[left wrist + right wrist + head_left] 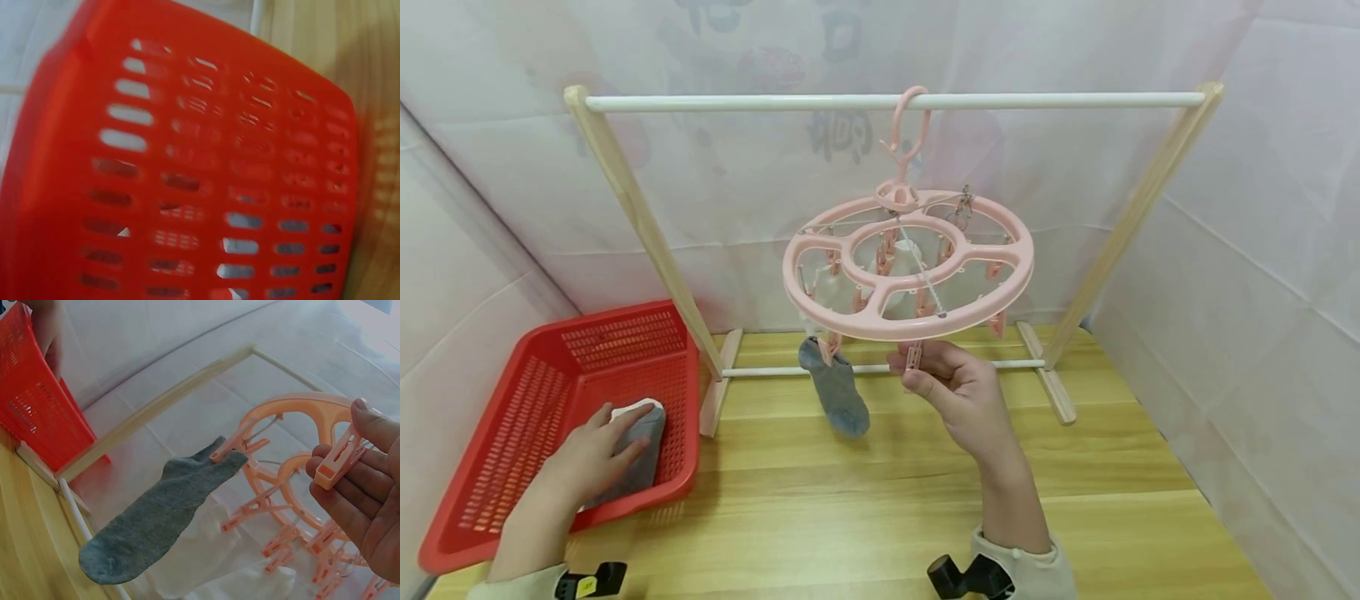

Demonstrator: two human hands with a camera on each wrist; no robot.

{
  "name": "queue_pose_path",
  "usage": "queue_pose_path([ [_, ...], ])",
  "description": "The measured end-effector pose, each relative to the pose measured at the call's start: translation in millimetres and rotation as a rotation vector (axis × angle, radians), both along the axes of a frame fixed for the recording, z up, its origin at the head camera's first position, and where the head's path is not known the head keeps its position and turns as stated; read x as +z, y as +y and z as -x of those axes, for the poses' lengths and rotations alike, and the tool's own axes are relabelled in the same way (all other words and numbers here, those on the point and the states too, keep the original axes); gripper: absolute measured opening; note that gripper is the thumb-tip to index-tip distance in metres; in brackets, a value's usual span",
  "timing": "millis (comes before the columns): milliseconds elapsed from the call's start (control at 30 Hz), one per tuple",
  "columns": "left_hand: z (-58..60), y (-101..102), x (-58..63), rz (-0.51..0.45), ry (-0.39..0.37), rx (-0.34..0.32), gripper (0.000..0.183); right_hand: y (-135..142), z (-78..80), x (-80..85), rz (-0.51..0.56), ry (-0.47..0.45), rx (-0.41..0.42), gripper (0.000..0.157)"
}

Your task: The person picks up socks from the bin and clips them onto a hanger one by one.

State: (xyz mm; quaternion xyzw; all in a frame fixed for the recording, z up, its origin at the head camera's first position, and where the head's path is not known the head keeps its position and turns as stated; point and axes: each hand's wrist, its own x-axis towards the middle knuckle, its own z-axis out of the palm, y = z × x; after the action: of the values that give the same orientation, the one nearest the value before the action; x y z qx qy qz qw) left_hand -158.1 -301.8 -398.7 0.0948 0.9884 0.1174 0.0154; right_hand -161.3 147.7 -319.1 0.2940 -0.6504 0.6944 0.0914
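Note:
My right hand [966, 400] pinches a pink clothespin [913, 357] at the near rim of a round pink clip hanger [1018, 279]. The right wrist view shows this clothespin [337, 459] between thumb and fingers, with no cloth in it. To its left a grey sock [837, 393] hangs from another clip. My left hand [587, 458] reaches into a red basket [602, 379], its spread fingers over a grey and white sock [646, 442]. In the left wrist view the basket's slotted wall [206, 137] hides that hand.
A wooden stand with a white top bar [737, 103] carries the hanger by its hook. Whitish cloth [194, 556] hangs farther back among several pink clips. A lower white bar [767, 372] joins the stand's feet on the wooden table [820, 517]. Pale curtains surround it.

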Motion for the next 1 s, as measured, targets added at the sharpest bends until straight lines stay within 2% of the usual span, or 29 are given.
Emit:
queue_pose_path([
  [200,1.5,-8,-8.5,0.007,-0.071,0.027,0.059,0,-0.3,-1.9,0.015,-0.018,0.01,0.025],
  [333,3.9,-8,-11.1,0.005,-0.181,0.063,0.059,0,-0.4,-1.1,0.016,0.006,0.018,0.025],
  [433,5.9,-7,-12.3,-0.02,-0.273,0.054,0.059,1,-0.1,-0.7,0.022,0.021,0.029,0.025],
  [500,6.2,-7,-13.2,-0.037,-0.304,0.035,0.057,1,0.3,-0.5,0.021,0.032,0.029,0.025],
  [733,4.7,-5,-12.9,-0.059,-0.281,-0.002,0.046,2,1.2,-2.8,0.035,0.024,0.04,0.027],
  [1000,6.9,2,-9.4,-0.074,-0.246,0.023,0.024,5,8.1,-15.3,0.047,-0.007,0.037,0.027],
])
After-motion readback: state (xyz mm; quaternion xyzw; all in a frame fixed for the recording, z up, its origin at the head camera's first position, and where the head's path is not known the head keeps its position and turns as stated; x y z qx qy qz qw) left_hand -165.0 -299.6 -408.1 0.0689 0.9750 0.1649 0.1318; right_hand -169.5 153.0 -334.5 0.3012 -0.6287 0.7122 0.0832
